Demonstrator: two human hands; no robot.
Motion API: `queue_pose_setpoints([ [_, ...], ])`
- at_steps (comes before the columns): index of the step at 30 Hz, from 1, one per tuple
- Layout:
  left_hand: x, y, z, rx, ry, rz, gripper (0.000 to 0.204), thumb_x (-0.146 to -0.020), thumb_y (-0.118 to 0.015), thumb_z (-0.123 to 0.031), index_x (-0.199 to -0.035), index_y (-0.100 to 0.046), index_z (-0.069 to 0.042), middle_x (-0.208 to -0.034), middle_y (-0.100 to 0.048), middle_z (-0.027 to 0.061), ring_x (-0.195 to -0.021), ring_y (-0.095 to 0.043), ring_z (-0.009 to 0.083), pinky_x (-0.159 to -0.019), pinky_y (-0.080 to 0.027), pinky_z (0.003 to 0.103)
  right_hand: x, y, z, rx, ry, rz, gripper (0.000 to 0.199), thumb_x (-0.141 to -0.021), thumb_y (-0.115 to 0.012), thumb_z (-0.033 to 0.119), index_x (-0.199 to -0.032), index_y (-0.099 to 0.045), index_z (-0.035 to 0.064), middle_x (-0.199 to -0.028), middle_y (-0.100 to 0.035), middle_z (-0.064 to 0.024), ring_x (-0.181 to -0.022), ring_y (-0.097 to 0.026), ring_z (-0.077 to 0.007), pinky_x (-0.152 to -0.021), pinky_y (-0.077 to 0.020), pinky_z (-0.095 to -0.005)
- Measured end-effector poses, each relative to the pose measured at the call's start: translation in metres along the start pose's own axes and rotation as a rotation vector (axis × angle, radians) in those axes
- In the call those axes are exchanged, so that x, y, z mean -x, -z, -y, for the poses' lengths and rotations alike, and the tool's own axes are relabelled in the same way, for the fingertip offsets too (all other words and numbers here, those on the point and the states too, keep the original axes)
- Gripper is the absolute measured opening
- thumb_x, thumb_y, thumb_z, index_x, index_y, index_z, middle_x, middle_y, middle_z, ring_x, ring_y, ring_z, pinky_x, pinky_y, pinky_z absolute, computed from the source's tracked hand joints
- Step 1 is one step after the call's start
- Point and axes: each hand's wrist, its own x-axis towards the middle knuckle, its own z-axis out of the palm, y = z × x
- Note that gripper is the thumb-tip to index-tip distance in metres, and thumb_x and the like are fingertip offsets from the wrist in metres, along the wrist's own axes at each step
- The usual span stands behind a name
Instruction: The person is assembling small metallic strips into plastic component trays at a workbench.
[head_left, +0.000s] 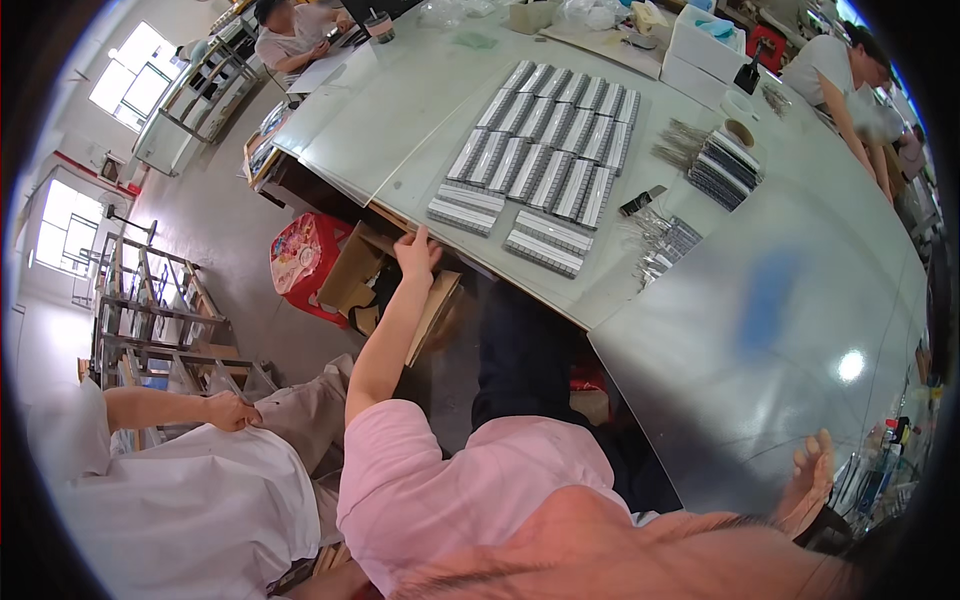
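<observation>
My left hand (416, 254) is at the near edge of the worktable (400, 120), above a cardboard box (347, 264). Its fingers look loosely bent and apart, and I see nothing in them. At the lower right, my right hand (808, 482) is by the table's edge with its fingers raised and apart, holding nothing I can see. On the table, rows of small grey-and-white striped bundles (545, 140) lie side by side. Two more such bundles, one of them a striped block (548, 241), lie closer to me.
A dark-handled tool (642, 200) and thin metal pieces (665, 245) lie right of the bundles. Farther off stands a white foam box (700, 55). A red stool (305, 262) is beside the box. A person in white (190, 500) stands at my left; others work at the table.
</observation>
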Motion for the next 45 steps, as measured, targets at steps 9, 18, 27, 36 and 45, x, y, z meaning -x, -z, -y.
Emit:
queue_pose_setpoints([
  [9, -0.001, -0.001, 0.013, -0.113, 0.054, 0.131, 0.025, -0.095, -0.062, -0.028, -0.098, -0.056, -0.004, -0.083, -0.052, 0.0014, -0.076, -0.053, 0.0120, -0.069, -0.055, 0.031, 0.004, -0.068, 0.017, -0.031, 0.061, -0.157, 0.049, -0.094, -0.062, 0.031, -0.129, -0.055, -0.0034, -0.102, -0.064, -0.0078, -0.078, -0.057, -0.0124, -0.066, -0.0408, -0.0183],
  [18, -0.011, -0.004, 0.006, 0.074, -0.004, 0.111, 0.036, -0.100, -0.049, -0.029, -0.118, -0.043, 0.002, -0.106, -0.058, 0.0130, -0.091, -0.068, 0.0283, -0.069, -0.056, 0.032, -0.018, -0.059, 0.008, -0.002, 0.030, -0.080, 0.044, -0.092, -0.064, 0.031, -0.122, -0.060, -0.0012, -0.096, -0.070, -0.0090, -0.074, -0.064, -0.0145, -0.060, -0.0440, -0.0193],
  [27, -0.023, -0.019, 0.000, 0.332, 0.065, 0.201, 0.047, -0.104, -0.035, -0.041, -0.123, -0.050, -0.001, -0.119, -0.059, 0.0120, -0.102, -0.062, 0.0232, -0.075, -0.051, 0.030, -0.033, -0.077, -0.008, 0.051, 0.068, -0.023, 0.042, -0.093, -0.061, 0.030, -0.118, -0.061, -0.0041, -0.094, -0.070, -0.0138, -0.072, -0.067, -0.0163, -0.058, -0.0458, -0.0201],
  [36, -0.021, -0.054, -0.001, 0.465, 0.073, 0.273, 0.069, -0.103, -0.015, -0.052, -0.138, -0.044, 0.000, -0.138, -0.050, 0.0124, -0.125, -0.049, 0.0270, -0.104, -0.040, 0.041, -0.033, -0.077, -0.027, 0.054, 0.064, -0.009, 0.041, -0.092, -0.062, 0.028, -0.116, -0.061, -0.0057, -0.090, -0.071, -0.0148, -0.069, -0.068, -0.0191, -0.058, -0.0479, -0.0213],
  [45, -0.044, -0.076, -0.001, 0.503, -0.074, 0.204, 0.072, -0.103, -0.018, -0.050, -0.133, -0.045, 0.009, -0.136, -0.051, 0.0165, -0.125, -0.050, 0.0302, -0.107, -0.039, 0.042, -0.037, -0.067, -0.052, 0.066, 0.063, 0.002, 0.040, -0.093, -0.060, 0.027, -0.116, -0.061, -0.0056, -0.090, -0.071, -0.0143, -0.068, -0.068, -0.0192, -0.057, -0.0478, -0.0216],
])
